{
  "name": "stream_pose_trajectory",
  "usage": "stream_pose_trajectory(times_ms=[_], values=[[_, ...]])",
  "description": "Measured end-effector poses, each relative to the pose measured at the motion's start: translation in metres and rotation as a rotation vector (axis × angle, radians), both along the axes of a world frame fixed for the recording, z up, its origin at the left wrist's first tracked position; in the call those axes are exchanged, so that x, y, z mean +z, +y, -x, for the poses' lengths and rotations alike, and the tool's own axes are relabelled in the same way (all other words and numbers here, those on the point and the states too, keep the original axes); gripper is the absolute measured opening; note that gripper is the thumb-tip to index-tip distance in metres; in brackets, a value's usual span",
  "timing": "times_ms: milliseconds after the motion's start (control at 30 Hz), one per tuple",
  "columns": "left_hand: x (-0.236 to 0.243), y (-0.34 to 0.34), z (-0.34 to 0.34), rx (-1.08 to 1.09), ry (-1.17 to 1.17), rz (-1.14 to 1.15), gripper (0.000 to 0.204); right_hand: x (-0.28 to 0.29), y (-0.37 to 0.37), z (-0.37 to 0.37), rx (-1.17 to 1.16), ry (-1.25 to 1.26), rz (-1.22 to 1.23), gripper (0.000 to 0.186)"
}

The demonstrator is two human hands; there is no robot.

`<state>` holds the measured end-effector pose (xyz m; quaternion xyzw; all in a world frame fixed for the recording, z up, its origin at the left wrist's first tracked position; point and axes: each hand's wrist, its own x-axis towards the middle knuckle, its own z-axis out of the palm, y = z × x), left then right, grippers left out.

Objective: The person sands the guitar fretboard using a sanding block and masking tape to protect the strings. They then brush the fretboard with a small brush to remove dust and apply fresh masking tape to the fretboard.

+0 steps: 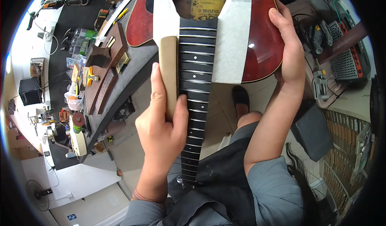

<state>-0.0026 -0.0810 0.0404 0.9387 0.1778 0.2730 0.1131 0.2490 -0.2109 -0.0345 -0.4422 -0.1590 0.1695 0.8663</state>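
Observation:
A red acoustic guitar (262, 59) lies face up in front of me, its neck pointing toward my body. White masking tape (232, 41) covers the top on both sides of the dark fretboard (196, 69), which has silvery frets and small dot markers. My left hand (159, 123) grips a long tan block (169, 71) with rounded edges, held lengthwise against the fretboard's left edge. Its index finger lies along the block, and the thumb is at the fretboard side. My right hand (288, 41) clasps the right edge of the guitar body, thumb on the top, other fingers mostly hidden.
To the left, a dark workbench (138, 67) carries wooden pieces (105, 87), a yellow-handled tool (92, 76) and bottles (82, 39). At right are a clamp-like metal tool (320, 83), a grey perforated case (345, 45) and a rack of files (346, 135).

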Motion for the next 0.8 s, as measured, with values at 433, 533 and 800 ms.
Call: stream_pose_trajectory(times_ms=[433, 533, 800], values=[[-0.002, 0.008, -0.009, -0.024, -0.026, -0.026, 0.075, -0.001, 0.004, 0.004, -0.012, -0.002, 0.001, 0.065], [0.018, 0.02, -0.065, 0.05, -0.064, 0.063, 0.065, -0.003, 0.002, 0.003, 0.044, -0.006, -0.019, 0.064], [0.006, 0.0, -0.005, -0.024, -0.011, 0.004, 0.075, 0.0, -0.001, -0.001, 0.008, 0.019, -0.015, 0.062]])
